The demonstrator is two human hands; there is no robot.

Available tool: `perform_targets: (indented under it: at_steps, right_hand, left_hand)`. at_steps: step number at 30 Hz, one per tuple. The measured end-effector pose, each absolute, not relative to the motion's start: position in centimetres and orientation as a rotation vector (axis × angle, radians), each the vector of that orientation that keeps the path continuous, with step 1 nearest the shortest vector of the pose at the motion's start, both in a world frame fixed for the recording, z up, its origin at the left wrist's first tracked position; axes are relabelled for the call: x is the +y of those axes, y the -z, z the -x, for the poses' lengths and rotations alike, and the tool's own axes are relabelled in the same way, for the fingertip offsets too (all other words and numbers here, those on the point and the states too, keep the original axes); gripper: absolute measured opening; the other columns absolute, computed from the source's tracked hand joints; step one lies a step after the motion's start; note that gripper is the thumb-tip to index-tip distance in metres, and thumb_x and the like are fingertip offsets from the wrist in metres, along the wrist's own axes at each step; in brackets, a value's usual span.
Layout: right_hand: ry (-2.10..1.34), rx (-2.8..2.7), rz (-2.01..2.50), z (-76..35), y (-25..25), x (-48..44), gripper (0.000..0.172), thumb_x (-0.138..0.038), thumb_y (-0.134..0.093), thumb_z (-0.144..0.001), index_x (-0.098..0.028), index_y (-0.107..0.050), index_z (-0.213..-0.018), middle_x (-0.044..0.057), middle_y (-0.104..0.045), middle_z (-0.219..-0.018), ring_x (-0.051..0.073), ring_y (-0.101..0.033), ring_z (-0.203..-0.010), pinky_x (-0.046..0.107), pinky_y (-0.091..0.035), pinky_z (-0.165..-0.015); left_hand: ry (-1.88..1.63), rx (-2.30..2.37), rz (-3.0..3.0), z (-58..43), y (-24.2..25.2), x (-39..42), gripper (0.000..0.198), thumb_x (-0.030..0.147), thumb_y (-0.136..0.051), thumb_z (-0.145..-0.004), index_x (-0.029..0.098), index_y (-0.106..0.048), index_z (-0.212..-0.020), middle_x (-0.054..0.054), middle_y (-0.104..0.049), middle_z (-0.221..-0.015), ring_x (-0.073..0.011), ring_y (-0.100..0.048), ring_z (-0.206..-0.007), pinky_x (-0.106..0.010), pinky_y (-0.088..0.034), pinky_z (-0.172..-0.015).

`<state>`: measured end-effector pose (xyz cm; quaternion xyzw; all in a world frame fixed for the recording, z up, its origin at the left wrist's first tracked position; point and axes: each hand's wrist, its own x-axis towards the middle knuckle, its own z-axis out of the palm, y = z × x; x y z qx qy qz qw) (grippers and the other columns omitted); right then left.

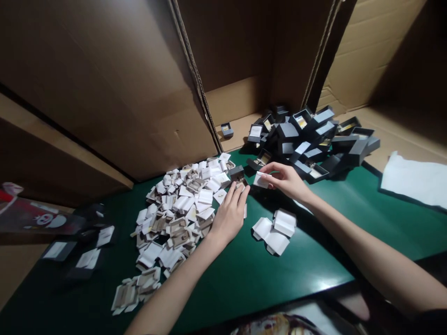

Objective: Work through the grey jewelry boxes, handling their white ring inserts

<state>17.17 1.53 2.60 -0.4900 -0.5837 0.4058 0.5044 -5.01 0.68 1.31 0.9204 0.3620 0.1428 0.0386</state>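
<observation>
At the right edge of the white pile, my left hand [228,211] has its fingers over the front of a small black box [237,174]. The box's lid stands up, and its lower part is partly hidden by my fingertips; the thumb is out of sight. Just right of it, my right hand [283,179] pinches a small white folded card insert [261,179] between thumb and fingers, above the green table [314,251]. Several white unfolded card inserts [275,232] lie together below my right hand.
A heap of white card inserts [185,202] spreads left of my hands. Dark open boxes [303,139] are piled at the back right, with one small box [226,130] apart. Cardboard walls [139,93] rise behind. More dark boxes [89,258] lie left; white cloth-like sheet [415,179] right.
</observation>
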Motion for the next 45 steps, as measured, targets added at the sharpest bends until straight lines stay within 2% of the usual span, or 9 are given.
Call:
perform_targets:
  at_steps: [7,11,16,19,22,28,37,41,45]
  right_hand:
    - [-0.447,-1.684,1.237,-17.2,-2.2,1.4,0.012,-0.024,-0.054,-0.086,-0.018,-0.063,-0.088,0.006,-0.059,-0.09,0.016,-0.057,-0.077,0.028,-0.046,-0.064]
    - [-0.466,-1.928,1.124,-16.8,-2.6,0.9,0.013,-0.017,-0.051,-0.087,-0.018,-0.063,-0.09,0.006,-0.059,-0.088,0.016,-0.057,-0.077,0.028,-0.046,-0.066]
    - [-0.605,-2.276,0.892,-15.5,-2.3,0.2,0.024,-0.009,-0.049,-0.086,-0.02,-0.066,-0.098,0.008,-0.061,-0.105,0.02,-0.054,-0.1,0.034,-0.046,-0.086]
    - [-0.599,-2.399,0.881,-14.7,-1.9,-0.2,0.022,-0.011,-0.053,-0.086,-0.022,-0.068,-0.098,0.008,-0.06,-0.115,0.022,-0.053,-0.106,0.04,-0.043,-0.091]
    - [-0.607,-2.368,0.899,-14.4,-1.8,-0.3,0.016,-0.017,-0.056,-0.087,-0.02,-0.069,-0.096,0.009,-0.062,-0.109,0.021,-0.055,-0.102,0.039,-0.044,-0.088]
    - [-1.036,-1.945,0.859,-15.3,-2.9,0.2,0.015,-0.029,-0.061,-0.086,-0.017,-0.068,-0.088,0.007,-0.065,-0.098,0.018,-0.061,-0.094,0.035,-0.047,-0.088]
    - [-1.185,-0.934,1.012,-17.3,-3.0,1.6,0.028,-0.036,-0.081,-0.064,-0.017,-0.068,-0.08,-0.001,-0.063,-0.069,0.009,-0.056,-0.059,0.024,-0.047,-0.061]
    - [-1.175,-0.893,1.068,-16.9,-3.0,1.6,0.034,-0.04,-0.083,-0.059,-0.016,-0.068,-0.079,0.002,-0.067,-0.071,0.014,-0.062,-0.063,0.031,-0.053,-0.067]
    - [-0.903,-1.188,1.114,-16.4,-2.9,1.2,0.025,-0.038,-0.078,-0.067,-0.017,-0.071,-0.08,0.006,-0.069,-0.085,0.019,-0.065,-0.081,0.035,-0.054,-0.079]
  left_hand:
    - [-0.776,1.079,-2.79,4.7,-1.3,0.0,0.057,0.002,-0.036,-0.086,0.018,-0.03,-0.14,-0.013,-0.039,-0.143,-0.0239,-0.034,-0.136,-0.043,-0.037,-0.111]
    - [-1.043,1.12,-2.641,5.1,-1.1,-0.1,0.058,-0.002,-0.037,-0.077,0.014,-0.033,-0.132,-0.015,-0.048,-0.126,-0.0229,-0.05,-0.116,-0.041,-0.047,-0.098]
    - [-1.108,1.095,-2.538,5.2,-0.5,0.0,0.063,-0.005,-0.036,-0.069,0.016,-0.032,-0.129,-0.014,-0.045,-0.124,-0.0162,-0.056,-0.091,-0.034,-0.053,-0.082]
    - [-1.112,1.061,-2.501,5.2,-0.3,0.1,0.064,-0.007,-0.035,-0.069,0.017,-0.031,-0.129,-0.014,-0.041,-0.128,-0.0152,-0.056,-0.093,-0.031,-0.054,-0.08]
    - [-1.102,1.036,-2.475,5.1,-0.4,0.3,0.059,-0.006,-0.034,-0.074,0.017,-0.032,-0.129,-0.015,-0.04,-0.13,-0.0149,-0.056,-0.097,-0.031,-0.054,-0.081]
    - [-1.028,1.065,-2.564,5.0,-1.5,0.2,0.033,0.01,-0.039,-0.091,0.018,-0.046,-0.122,-0.012,-0.051,-0.123,-0.0205,-0.05,-0.116,-0.039,-0.047,-0.098]
    - [-0.472,0.951,-2.909,4.8,-1.6,0.3,0.045,0.044,-0.046,-0.093,0.021,-0.05,-0.131,-0.013,-0.04,-0.144,-0.0311,-0.033,-0.137,-0.051,-0.035,-0.109]
    - [-0.521,0.96,-2.853,4.9,-1.3,0.3,0.032,0.034,-0.044,-0.094,0.018,-0.057,-0.118,-0.013,-0.043,-0.138,-0.0289,-0.03,-0.139,-0.045,-0.042,-0.106]
    - [-0.631,0.975,-2.794,4.9,-0.9,0.3,0.026,0.019,-0.043,-0.091,0.017,-0.056,-0.114,-0.013,-0.05,-0.125,-0.0285,-0.038,-0.134,-0.044,-0.047,-0.102]
